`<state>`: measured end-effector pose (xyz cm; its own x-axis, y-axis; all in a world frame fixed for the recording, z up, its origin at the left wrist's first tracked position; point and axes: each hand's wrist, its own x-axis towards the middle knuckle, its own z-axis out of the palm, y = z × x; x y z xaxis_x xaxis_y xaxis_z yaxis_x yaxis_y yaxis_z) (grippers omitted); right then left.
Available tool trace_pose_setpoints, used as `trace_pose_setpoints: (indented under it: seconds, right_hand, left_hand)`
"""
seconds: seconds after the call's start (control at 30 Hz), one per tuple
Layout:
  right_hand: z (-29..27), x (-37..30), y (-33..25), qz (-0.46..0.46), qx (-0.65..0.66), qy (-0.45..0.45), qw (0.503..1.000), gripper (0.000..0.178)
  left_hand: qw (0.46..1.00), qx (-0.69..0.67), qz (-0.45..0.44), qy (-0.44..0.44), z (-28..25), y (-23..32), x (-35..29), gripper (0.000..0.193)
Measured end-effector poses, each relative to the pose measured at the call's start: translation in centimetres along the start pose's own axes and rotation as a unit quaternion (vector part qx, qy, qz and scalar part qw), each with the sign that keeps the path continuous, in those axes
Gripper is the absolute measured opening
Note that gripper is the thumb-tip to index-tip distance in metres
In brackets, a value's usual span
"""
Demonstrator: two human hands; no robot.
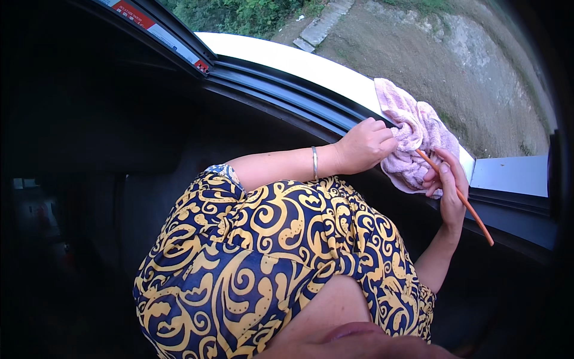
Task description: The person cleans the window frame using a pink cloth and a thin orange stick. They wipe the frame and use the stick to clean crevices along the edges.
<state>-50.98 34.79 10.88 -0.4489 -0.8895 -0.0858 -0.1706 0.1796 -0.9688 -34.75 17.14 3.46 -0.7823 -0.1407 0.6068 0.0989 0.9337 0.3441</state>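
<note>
A bunched pink towel (427, 128) lies over the window sill and its dark track at the right. My left hand (368, 145), with a bracelet on the wrist, is closed on the towel's left edge; its fingertips are hidden. Beside it my right hand (451, 182) grips a thin orange stick (469, 212), like a chopstick or brush handle. The stick slants, its upper end against the towel folds and its lower end sticking out past my palm. Some fingers of the right hand also touch the towel.
Dark sliding-window tracks (281, 96) run along the opening, with a white outer ledge (269, 54) beyond. A window frame (161, 36) with a red and white label stands at upper left. Outside, a dirt slope (382, 54) drops away below.
</note>
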Motion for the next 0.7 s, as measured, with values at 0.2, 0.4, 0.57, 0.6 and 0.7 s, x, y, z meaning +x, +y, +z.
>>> trace_pose_setpoints:
  seconds: [0.2,0.4,0.57,0.6,0.7]
  right_hand:
    - [6.4,5.5,0.6,-0.101,0.15,-0.149,0.972,0.028]
    - [17.3,13.3,-0.7,-0.134,0.063,-0.218,0.964,0.023]
    - [16.8,15.3,-2.2,-0.087,-0.029,-0.212,0.973,0.021]
    - [15.4,14.7,-2.3,-0.088,-0.041,-0.177,0.979,0.022]
    - [9.1,11.0,-3.2,-0.004,-0.072,-0.105,0.992,0.023]
  left_hand:
    - [0.99,-0.012,-0.024,0.141,-5.6,-2.1,-2.4,0.017]
    - [0.949,0.224,-0.157,0.158,-10.3,-7.5,-8.6,0.008]
    - [0.951,0.25,-0.171,0.063,-10.6,-8.6,-8.7,0.005]
    - [0.96,0.226,-0.156,0.055,-10.3,-8.4,-8.5,0.006]
    - [0.986,0.149,-0.071,0.015,-8.0,-7.4,-6.0,0.011]
